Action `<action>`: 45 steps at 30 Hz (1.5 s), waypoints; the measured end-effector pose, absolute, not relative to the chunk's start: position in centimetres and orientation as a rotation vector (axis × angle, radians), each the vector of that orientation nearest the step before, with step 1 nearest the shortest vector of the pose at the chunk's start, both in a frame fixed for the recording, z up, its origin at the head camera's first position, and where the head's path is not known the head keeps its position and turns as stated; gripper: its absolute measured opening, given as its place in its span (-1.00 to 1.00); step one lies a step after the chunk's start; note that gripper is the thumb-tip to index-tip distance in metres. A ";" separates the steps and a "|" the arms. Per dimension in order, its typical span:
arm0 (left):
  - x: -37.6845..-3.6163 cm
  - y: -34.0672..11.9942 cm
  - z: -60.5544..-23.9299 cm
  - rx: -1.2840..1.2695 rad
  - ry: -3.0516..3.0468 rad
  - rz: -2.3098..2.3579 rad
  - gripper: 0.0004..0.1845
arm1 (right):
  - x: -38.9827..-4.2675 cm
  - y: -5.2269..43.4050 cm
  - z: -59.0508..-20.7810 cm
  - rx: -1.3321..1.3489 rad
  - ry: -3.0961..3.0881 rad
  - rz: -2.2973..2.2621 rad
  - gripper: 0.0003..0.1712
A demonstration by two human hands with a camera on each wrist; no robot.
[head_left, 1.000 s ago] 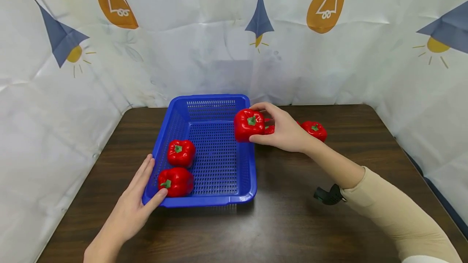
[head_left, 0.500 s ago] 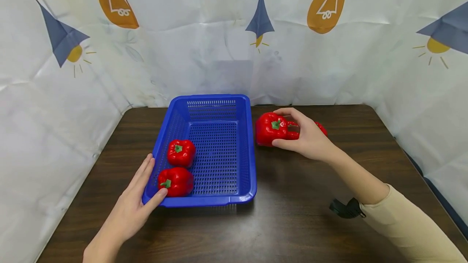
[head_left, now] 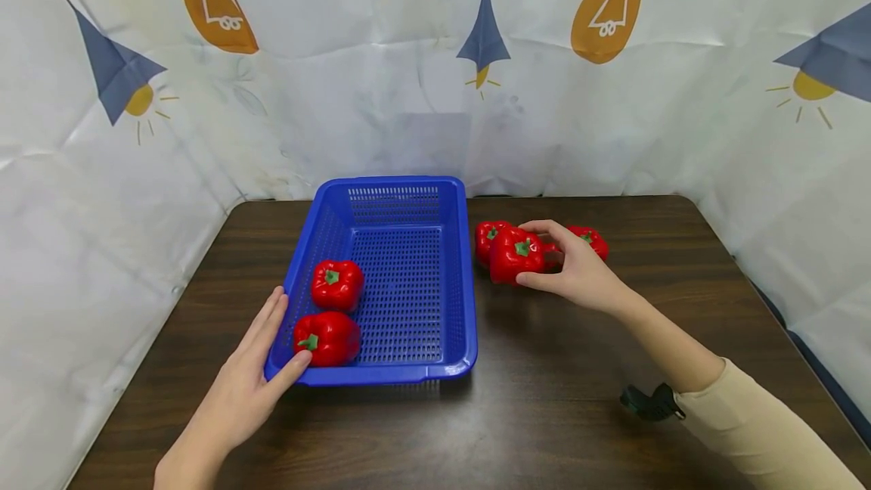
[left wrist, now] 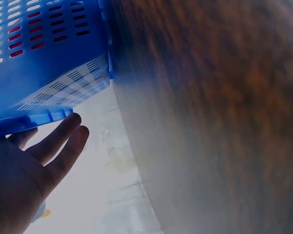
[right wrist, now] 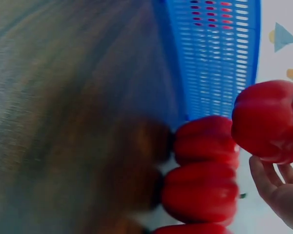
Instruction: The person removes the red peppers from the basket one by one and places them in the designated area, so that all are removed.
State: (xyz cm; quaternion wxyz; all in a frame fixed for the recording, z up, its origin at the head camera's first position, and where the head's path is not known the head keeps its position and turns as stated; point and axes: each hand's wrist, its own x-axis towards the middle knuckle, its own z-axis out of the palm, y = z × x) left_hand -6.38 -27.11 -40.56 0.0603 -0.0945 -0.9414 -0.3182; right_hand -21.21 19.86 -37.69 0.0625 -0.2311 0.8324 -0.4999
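Observation:
My right hand [head_left: 578,267] holds a glossy red bell pepper [head_left: 519,255] between thumb and fingers, to the right of the blue basket [head_left: 471,301]. In the right wrist view this pepper [right wrist: 266,119] shows higher than the row on the table. A left-hand bell pepper [head_left: 488,237] of that row is partly covered by it, another is mostly behind my fingers, and a third bell pepper [head_left: 590,240] lies right of them. My left hand [head_left: 248,376] rests on the basket's near left corner, fingers extended along the left rim, thumb across the corner.
Inside the basket, two red bell peppers [head_left: 337,286] lie along the left side, one in front of the other. A dark wood-grain table [head_left: 544,414] carries everything. White printed cloth [head_left: 408,127] hangs behind it and at both sides.
The right hand has carried its bell pepper from above the basket's right rim rightward, then slightly nearer to me, uncovering the left-hand pepper of the row. The left hand and basket stay still.

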 end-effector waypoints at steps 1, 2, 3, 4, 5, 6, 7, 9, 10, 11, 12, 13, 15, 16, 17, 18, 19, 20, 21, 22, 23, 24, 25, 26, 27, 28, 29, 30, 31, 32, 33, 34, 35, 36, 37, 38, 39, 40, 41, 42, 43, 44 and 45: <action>-6.4 -27.1 -40.6 -0.286 -2.847 -0.965 -0.06 | -21.2 19.8 -38.0 -0.699 2.523 -1.503 -0.24; -6.4 -27.1 -40.5 -0.286 -2.847 -0.966 -0.06 | -21.3 19.8 -38.3 -0.698 2.525 -1.501 -0.24; -6.4 -27.1 -40.5 -0.285 -2.847 -0.966 -0.06 | -21.3 19.8 -38.6 -0.696 2.527 -1.499 -0.24; -6.4 -27.1 -40.5 -0.284 -2.848 -0.966 -0.06 | -21.4 19.7 -38.9 -0.694 2.529 -1.496 -0.24; -6.4 -27.1 -40.5 -0.283 -2.848 -0.965 -0.06 | -21.4 19.7 -39.2 -0.693 2.532 -1.493 -0.23; -6.4 -27.1 -40.5 -0.282 -2.848 -0.962 -0.06 | -21.4 19.6 -39.4 -0.692 2.535 -1.489 -0.23; -6.4 -27.1 -40.5 -0.280 -2.849 -0.960 -0.06 | -21.4 19.6 -39.7 -0.690 2.540 -1.485 -0.23; -6.4 -27.1 -40.5 -0.280 -2.849 -0.959 -0.07 | -21.3 19.5 -40.1 -0.696 2.552 -1.478 -0.23; -6.4 -27.1 -40.5 -0.278 -2.849 -0.959 -0.07 | -21.3 19.4 -40.3 -0.707 2.562 -1.472 -0.23; -6.3 -27.1 -40.5 -0.277 -2.849 -0.961 -0.07 | -21.2 19.4 -40.5 -0.720 2.573 -1.463 -0.23; -6.3 -27.1 -40.5 -0.276 -2.849 -0.962 -0.07 | -21.2 19.3 -40.7 -0.738 2.583 -1.454 -0.23; -6.3 -27.1 -40.5 -0.275 -2.849 -0.965 -0.07 | -21.1 19.3 -40.8 -0.757 2.589 -1.448 -0.23; -6.3 -27.1 -40.5 -0.273 -2.849 -0.966 -0.07 | -21.0 19.2 -41.0 -0.800 2.600 -1.431 -0.24; -6.3 -27.1 -40.5 -0.273 -2.848 -0.966 -0.07 | -21.0 19.1 -41.2 -0.819 2.604 -1.423 -0.23; -6.3 -27.1 -40.5 -0.273 -2.847 -0.966 -0.07 | -20.9 19.1 -41.2 -0.831 2.603 -1.419 -0.24; -6.3 -27.1 -40.5 -0.272 -2.846 -0.964 -0.07 | -20.9 19.1 -41.3 -0.840 2.602 -1.418 -0.24; -6.3 -27.1 -40.5 -0.273 -2.846 -0.962 -0.07 | -20.9 19.0 -41.3 -0.843 2.600 -1.418 -0.24; -6.3 -27.1 -40.5 -0.272 -2.846 -0.960 -0.07 | -20.9 19.0 -41.4 -0.842 2.603 -1.414 -0.24; -6.3 -27.1 -40.5 -0.272 -2.847 -0.958 -0.07 | -20.9 19.1 -41.5 -0.836 2.607 -1.412 -0.24; -6.3 -27.1 -40.5 -0.272 -2.849 -0.960 -0.07 | -20.9 19.1 -41.6 -0.828 2.606 -1.411 -0.24; -6.3 -27.1 -40.5 -0.272 -2.849 -0.960 -0.07 | -20.8 19.1 -41.6 -0.820 2.604 -1.408 -0.24; -6.3 -27.1 -40.5 -0.272 -2.850 -0.957 -0.07 | -20.8 19.1 -41.7 -0.814 2.602 -1.404 -0.24; -6.3 -27.1 -40.5 -0.272 -2.851 -0.955 -0.07 | -20.8 19.1 -41.8 -0.808 2.600 -1.399 -0.24; -6.3 -27.1 -40.5 -0.273 -2.851 -0.955 -0.07 | -20.8 19.1 -41.8 -0.806 2.599 -1.391 -0.24; -6.3 -27.1 -40.5 -0.275 -2.850 -0.953 -0.07 | -20.7 19.1 -41.9 -0.808 2.595 -1.388 -0.24; -6.3 -27.0 -40.5 -0.276 -2.850 -0.951 -0.07 | -20.7 19.1 -42.0 -0.810 2.591 -1.384 -0.24; -6.3 -27.0 -40.5 -0.277 -2.849 -0.948 -0.07 | -20.7 19.1 -42.1 -0.815 2.592 -1.379 -0.24; -6.4 -27.0 -40.4 -0.278 -2.849 -0.946 -0.08 | -20.7 19.2 -42.3 -0.818 2.593 -1.376 -0.24; -6.4 -27.0 -40.4 -0.273 -2.850 -0.944 -0.08 | -20.7 19.2 -42.4 -0.821 2.594 -1.375 -0.24; -6.4 -27.0 -40.4 -0.273 -2.850 -0.943 -0.08 | -20.7 19.2 -42.5 -0.824 2.594 -1.376 -0.24; -6.4 -27.0 -40.4 -0.272 -2.851 -0.943 -0.08 | -20.7 19.2 -42.6 -0.825 2.596 -1.375 -0.24; -6.4 -27.0 -40.4 -0.270 -2.854 -0.945 -0.08 | -20.7 19.2 -42.7 -0.824 2.596 -1.374 -0.24; -6.4 -27.0 -40.4 -0.267 -2.856 -0.946 -0.08 | -20.7 19.2 -42.8 -0.823 2.595 -1.374 -0.24; -6.4 -27.0 -40.4 -0.264 -2.859 -0.943 -0.09 | -20.7 19.2 -42.9 -0.819 2.596 -1.372 -0.24; -6.4 -27.0 -40.5 -0.261 -2.862 -0.944 -0.09 | -20.7 19.2 -43.0 -0.817 2.595 -1.372 -0.24; -6.3 -27.0 -40.5 -0.262 -2.865 -0.943 -0.09 | -20.7 19.2 -43.1 -0.819 2.595 -1.372 -0.24; -6.3 -27.0 -40.5 -0.258 -2.867 -0.941 -0.09 | -20.6 19.2 -43.2 -0.818 2.596 -1.371 -0.24; -6.3 -27.0 -40.5 -0.254 -2.870 -0.938 -0.09 | -20.6 19.2 -43.3 -0.817 2.595 -1.372 -0.24; -6.3 -27.0 -40.5 -0.252 -2.870 -0.934 -0.08 | -20.6 19.2 -43.3 -0.820 2.596 -1.374 -0.24; -6.3 -27.0 -40.5 -0.254 -2.868 -0.935 -0.09 | -20.6 19.2 -43.3 -0.821 2.597 -1.374 -0.24; -6.3 -27.0 -40.5 -0.254 -2.867 -0.936 -0.09 | -20.6 19.2 -43.3 -0.825 2.598 -1.373 -0.23; -6.3 -26.9 -40.4 -0.255 -2.866 -0.936 -0.09 | -20.6 19.2 -43.3 -0.828 2.600 -1.370 -0.23; -6.3 -26.9 -40.4 -0.257 -2.865 -0.939 -0.08 | -20.6 19.2 -43.2 -0.831 2.602 -1.366 -0.23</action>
